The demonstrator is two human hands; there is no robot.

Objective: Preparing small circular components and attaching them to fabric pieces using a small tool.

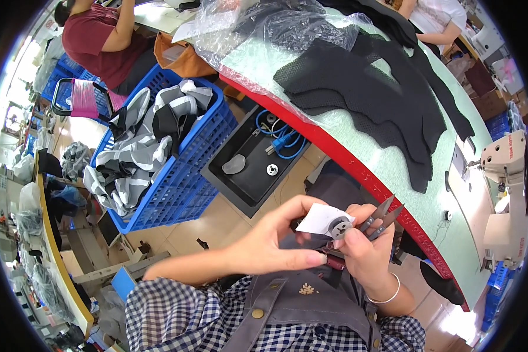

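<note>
In front of my lap, my left hand grips a small white piece of paper or cloth with its fingers behind it; the thumb stretches out below. My right hand pinches a round metal bobbin case between thumb and fingers, against the edge of the white piece. Small dark scissors also sit in the right hand, blades parted and pointing away to the right. Under the hands shows a dark red item, partly hidden, whose kind I cannot make out.
A red-edged table with black fabric pieces curves along the right. A sewing machine stands beyond. At the left are a blue basket of grey-and-white fabric and a black drawer with a cable. A person sits behind.
</note>
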